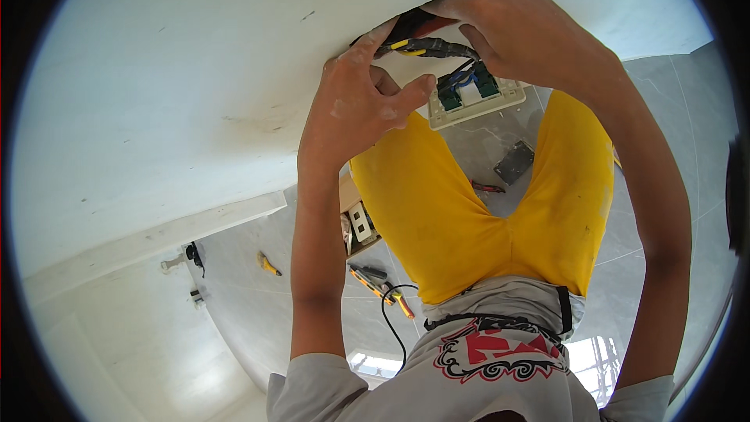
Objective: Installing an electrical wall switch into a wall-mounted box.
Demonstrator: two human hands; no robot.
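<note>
A recessed box opening (414, 26) shows dark in the white wall, with a reddish part inside. From it runs a taped bundle of wires (437, 48) with yellow pieces, down to a cream socket plate (478, 114) that hangs with its back and dark green terminal blocks showing. My left hand (363, 101) has its index fingertip at the opening's left edge, thumb held apart near the plate. My right hand (519, 31) reaches to the opening's right edge, its thumb apart beside the wires. Neither hand visibly grips anything; some fingertips are hidden.
On the grey tiled floor between my knees are a dark rectangular box (515, 162) and red-handled pliers (488, 187). Beside my left leg stands a carton (364, 244) with a white plate, near several orange-handled tools (383, 289). Farther left is a yellow tool (268, 264).
</note>
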